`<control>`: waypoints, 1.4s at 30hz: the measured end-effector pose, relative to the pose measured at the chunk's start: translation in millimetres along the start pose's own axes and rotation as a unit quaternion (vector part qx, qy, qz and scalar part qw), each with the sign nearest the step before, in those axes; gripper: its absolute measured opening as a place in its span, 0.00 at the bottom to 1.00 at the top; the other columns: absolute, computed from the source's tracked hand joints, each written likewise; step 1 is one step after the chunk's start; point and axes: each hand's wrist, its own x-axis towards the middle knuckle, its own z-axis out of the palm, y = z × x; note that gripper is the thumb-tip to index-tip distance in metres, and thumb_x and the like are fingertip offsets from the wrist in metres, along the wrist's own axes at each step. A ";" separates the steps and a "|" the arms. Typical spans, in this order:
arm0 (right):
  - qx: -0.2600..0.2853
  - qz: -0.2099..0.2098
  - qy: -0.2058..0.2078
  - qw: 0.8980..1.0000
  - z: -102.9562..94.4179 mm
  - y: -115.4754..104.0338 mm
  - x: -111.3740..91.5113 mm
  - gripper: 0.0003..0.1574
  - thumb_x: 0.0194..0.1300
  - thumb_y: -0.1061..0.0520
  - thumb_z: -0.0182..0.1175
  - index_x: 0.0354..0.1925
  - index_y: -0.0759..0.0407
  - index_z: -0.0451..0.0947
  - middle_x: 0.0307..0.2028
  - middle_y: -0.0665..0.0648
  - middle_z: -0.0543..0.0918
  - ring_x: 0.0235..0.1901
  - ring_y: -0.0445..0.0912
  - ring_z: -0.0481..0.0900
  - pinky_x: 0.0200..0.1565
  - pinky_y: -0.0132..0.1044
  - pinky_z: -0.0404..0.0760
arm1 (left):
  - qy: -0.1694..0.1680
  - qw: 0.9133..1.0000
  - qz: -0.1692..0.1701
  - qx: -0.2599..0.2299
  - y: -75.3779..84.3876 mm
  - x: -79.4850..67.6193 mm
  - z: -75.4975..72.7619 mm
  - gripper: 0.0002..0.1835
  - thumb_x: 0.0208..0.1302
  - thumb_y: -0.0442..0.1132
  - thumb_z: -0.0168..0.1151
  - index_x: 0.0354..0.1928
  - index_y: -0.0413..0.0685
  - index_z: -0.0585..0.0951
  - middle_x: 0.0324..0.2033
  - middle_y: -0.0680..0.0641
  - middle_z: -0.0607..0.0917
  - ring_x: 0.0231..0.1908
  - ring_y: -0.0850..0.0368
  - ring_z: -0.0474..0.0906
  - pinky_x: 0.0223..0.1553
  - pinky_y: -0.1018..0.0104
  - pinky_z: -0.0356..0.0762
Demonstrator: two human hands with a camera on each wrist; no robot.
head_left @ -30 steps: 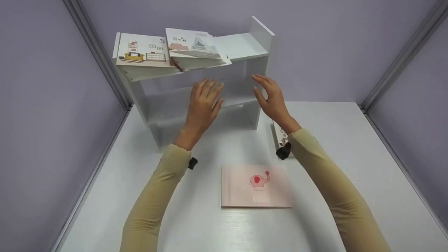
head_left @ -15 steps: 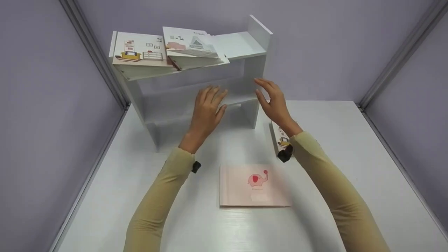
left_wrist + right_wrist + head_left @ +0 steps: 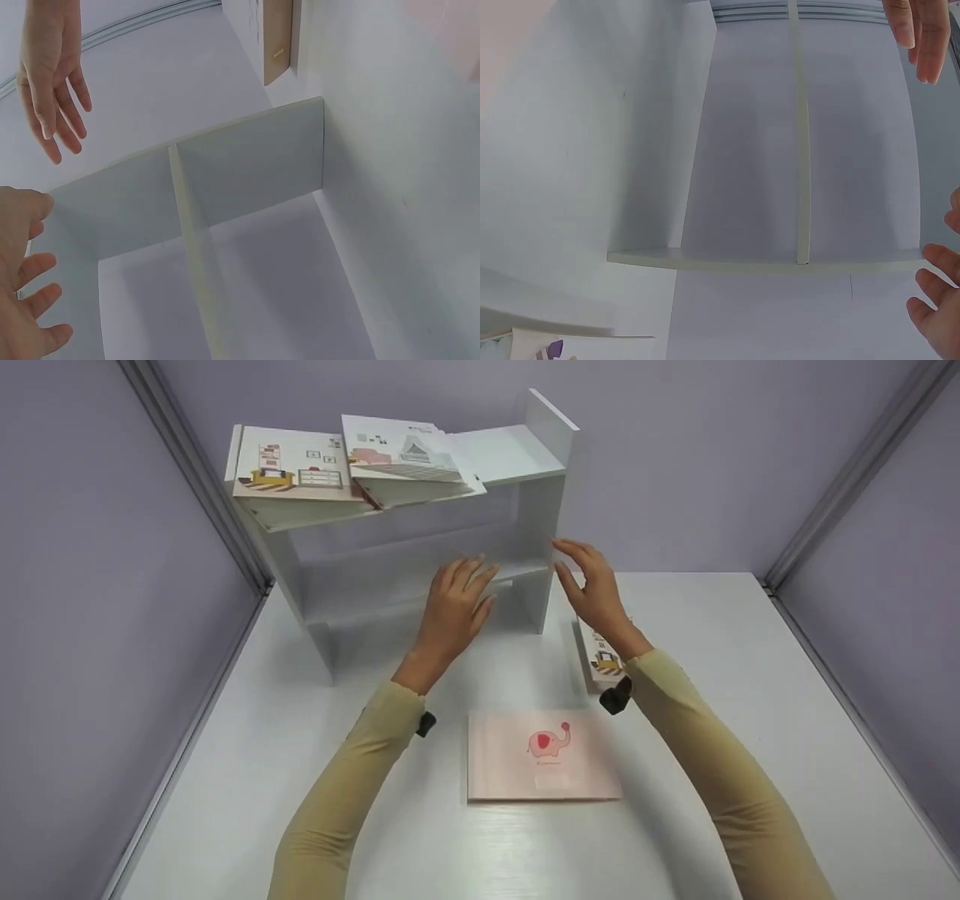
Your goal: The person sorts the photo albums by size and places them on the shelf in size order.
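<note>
In the head view my left hand (image 3: 454, 611) hangs in the air before the white shelf (image 3: 551, 540), fingers spread and slightly bent, holding nothing. My right hand (image 3: 594, 585) hovers by the shelf's right side with thumb and fingers apart, also holding nothing. On the shelf's top board lie two thick picture books side by side: a left book (image 3: 292, 465) with a yellow-and-furniture cover and a right book (image 3: 405, 454) with a grey tent drawing, its edge overlapping the left one. A pink book (image 3: 544, 757) with an elephant lies flat on the table in front.
Another book (image 3: 598, 652) lies on the table right of the shelf, partly hidden under my right forearm. The white table (image 3: 420, 840) is bounded by a left wall (image 3: 97, 585), a right wall (image 3: 885, 532) and a back wall.
Both hands have drifted down and slightly right, away from the books on top, with their fingers still loosely spread. The books and the shelf keep their arrangement; the camera view shifts slightly.
</note>
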 end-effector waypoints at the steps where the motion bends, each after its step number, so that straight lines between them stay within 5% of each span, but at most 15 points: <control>1: -0.001 0.001 -0.001 1.000 -0.5 0.3 -0.8 0.21 0.69 0.57 0.51 0.59 0.61 0.72 0.56 0.60 0.75 0.58 0.52 0.69 0.61 0.46 0.65 | -0.001 1.000 0.000 0.002 0.6 -0.5 1.3 0.20 0.67 0.43 0.55 0.60 0.47 0.74 0.59 0.43 0.73 0.60 0.45 0.65 0.63 0.51 0.59; 42: -0.009 0.045 0.000 0.999 -10.4 29.5 -36.7 0.21 0.69 0.58 0.51 0.58 0.62 0.72 0.55 0.61 0.75 0.57 0.53 0.70 0.60 0.48 0.66 | -0.059 0.996 -0.029 -0.055 23.7 -23.5 46.4 0.23 0.64 0.44 0.58 0.60 0.46 0.73 0.59 0.43 0.72 0.60 0.47 0.65 0.62 0.55 0.63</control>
